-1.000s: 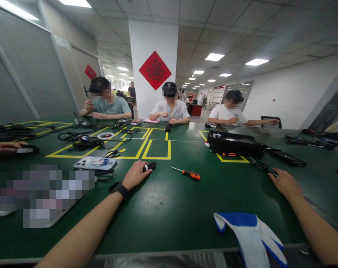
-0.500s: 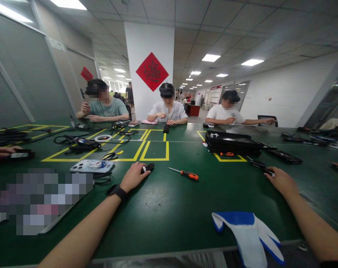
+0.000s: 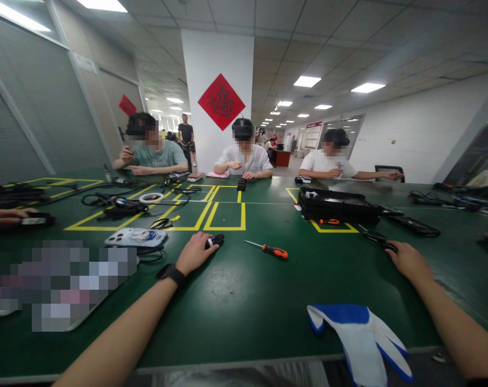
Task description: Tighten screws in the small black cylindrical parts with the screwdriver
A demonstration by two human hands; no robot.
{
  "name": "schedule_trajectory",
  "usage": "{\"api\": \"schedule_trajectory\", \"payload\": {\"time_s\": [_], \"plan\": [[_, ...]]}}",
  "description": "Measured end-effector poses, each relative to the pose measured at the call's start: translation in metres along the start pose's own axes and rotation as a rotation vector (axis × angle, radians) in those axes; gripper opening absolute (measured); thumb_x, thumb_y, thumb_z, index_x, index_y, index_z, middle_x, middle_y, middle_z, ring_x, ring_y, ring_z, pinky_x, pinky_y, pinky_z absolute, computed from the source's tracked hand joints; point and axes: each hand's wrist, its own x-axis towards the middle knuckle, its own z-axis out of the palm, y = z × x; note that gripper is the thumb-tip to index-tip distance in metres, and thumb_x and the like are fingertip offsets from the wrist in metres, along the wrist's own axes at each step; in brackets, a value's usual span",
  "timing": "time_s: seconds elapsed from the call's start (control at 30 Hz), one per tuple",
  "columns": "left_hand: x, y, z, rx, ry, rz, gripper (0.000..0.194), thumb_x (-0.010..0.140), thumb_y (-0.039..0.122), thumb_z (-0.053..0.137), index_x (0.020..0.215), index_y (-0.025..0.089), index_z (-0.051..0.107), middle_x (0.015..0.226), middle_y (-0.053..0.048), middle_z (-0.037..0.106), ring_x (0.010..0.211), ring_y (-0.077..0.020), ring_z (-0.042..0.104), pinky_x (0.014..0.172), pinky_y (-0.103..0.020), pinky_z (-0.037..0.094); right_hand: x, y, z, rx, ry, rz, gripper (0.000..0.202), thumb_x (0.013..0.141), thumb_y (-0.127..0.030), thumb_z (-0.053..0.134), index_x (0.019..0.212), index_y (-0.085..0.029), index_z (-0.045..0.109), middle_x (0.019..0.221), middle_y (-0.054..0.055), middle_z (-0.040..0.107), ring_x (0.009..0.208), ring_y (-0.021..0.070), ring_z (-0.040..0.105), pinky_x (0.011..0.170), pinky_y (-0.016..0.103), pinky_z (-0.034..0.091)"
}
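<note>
Left hand [image 3: 193,252], centre of frame, low over the table [image 3: 235,317]: fingers curled and mostly closed over a black piece [image 3: 214,241] with a white band; underside hidden, so can't tell how tight. Right hand [image 3: 411,263], right side of frame: fingers part-closed around the near end of a black tool [image 3: 375,236], type unclear; thumb contact can't be made out. Both items are low at the tabletop, well apart.

Step in hand, as judged: a two-handed hold, one item per hand, arms spread wide. Lifting either item would likely call for a firmer pinch; bringing the two together would call for passing over or around the screwdriver [image 3: 276,251], which lies between the hands, tip toward the left hand, unheld.

Glove [image 3: 359,328], blue and white, at lower right of centre, hanging over the near edge. Phone [image 3: 136,236] left of the left hand. Black case [image 3: 340,204] beyond the right hand, orange tool [image 3: 329,221] just in front of it. Cables [image 3: 106,199] and white ring [image 3: 151,198] at mid-left. Co-worker's hand [image 3: 4,216] at the left edge, on a dark device [image 3: 40,219]. Three co-workers sit across the far side.
</note>
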Motion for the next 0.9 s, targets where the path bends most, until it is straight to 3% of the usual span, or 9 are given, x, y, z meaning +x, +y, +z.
{"api": "schedule_trajectory", "payload": {"time_s": [0.67, 0.9], "plan": [[0.0004, -0.0041, 0.0023, -0.007, 0.033, 0.016, 0.041, 0.076, 0.047, 0.046, 0.101, 0.017, 0.058, 0.094, -0.010, 0.056, 0.090, -0.0224, 0.051, 0.080, -0.033, 0.039, 0.0003, 0.0016, 0.0011, -0.007, 0.001, 0.034, 0.038, 0.080, -0.041, 0.038, 0.107, -0.017, 0.051, 0.099, 0.013, 0.054, 0.091, 0.0267, 0.053, 0.077, 0.035, 0.041], [0.0009, -0.0061, 0.0042, -0.022, 0.040, 0.032, 0.040, 0.076, 0.047, 0.047, 0.099, 0.016, 0.058, 0.092, -0.010, 0.056, 0.089, -0.0224, 0.051, 0.080, -0.034, 0.039, 0.0041, 0.0020, 0.0037, 0.055, 0.000, 0.117, 0.047, 0.080, -0.039, 0.041, 0.120, -0.016, 0.041, 0.101, 0.016, 0.055, 0.093, 0.0271, 0.053, 0.075, 0.035, 0.040]]}}
